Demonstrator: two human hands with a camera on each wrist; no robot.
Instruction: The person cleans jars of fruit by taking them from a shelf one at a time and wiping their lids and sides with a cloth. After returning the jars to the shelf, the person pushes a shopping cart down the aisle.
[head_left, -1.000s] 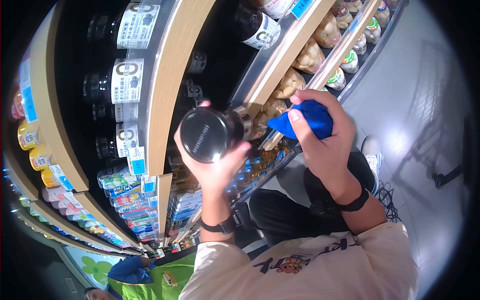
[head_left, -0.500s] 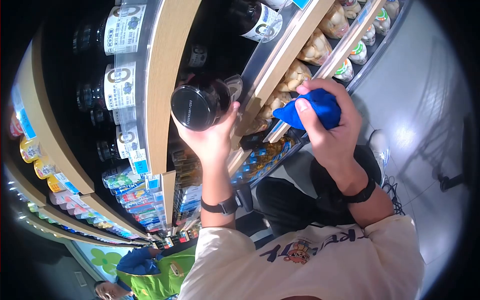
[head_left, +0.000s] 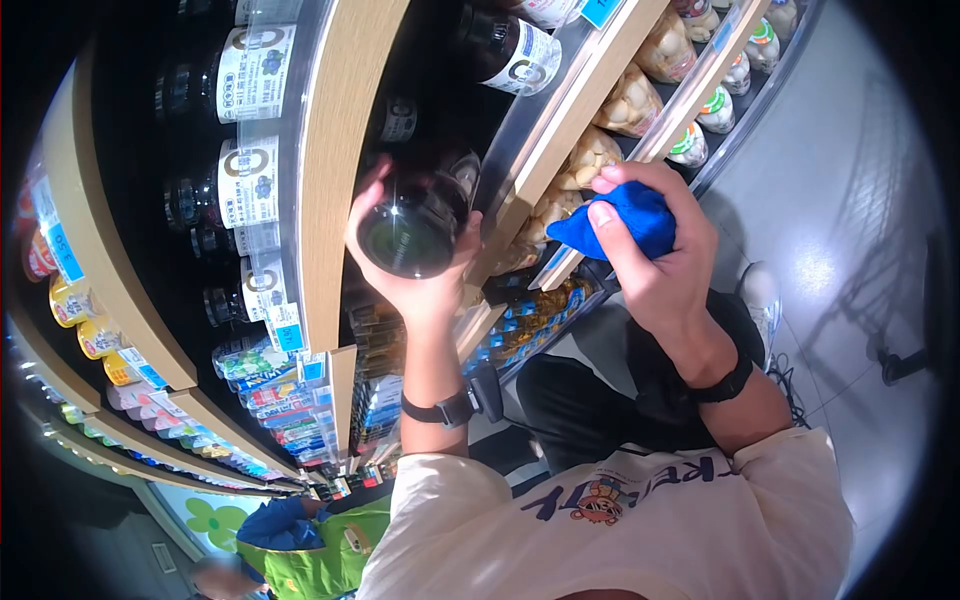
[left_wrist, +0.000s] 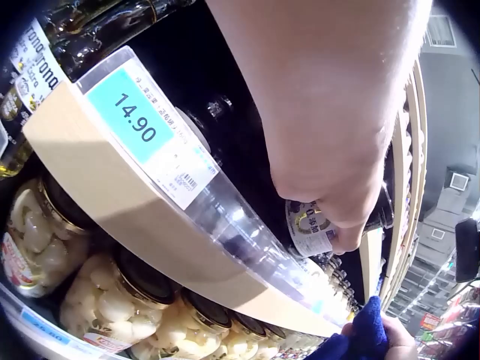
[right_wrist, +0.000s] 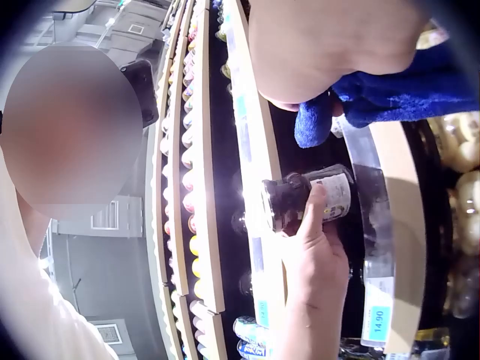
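head: left, by the shelf [head_left: 325, 200], the left hand [head_left: 425, 295] grips a dark jar [head_left: 412, 235]; at right, the right hand [head_left: 665, 280] clasps blue cloth [head_left: 642, 222]. left wrist: fingers [left_wrist: 349, 236] overlap the label [left_wrist: 306, 231]. right wrist: likely weighty, slippery, breakable glass; cradle its body.

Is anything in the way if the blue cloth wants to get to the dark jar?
Nothing visible blocks the gap between the blue cloth in the right grip and the dark jar. Only the left grip, wrapped around the jar, covers part of it.
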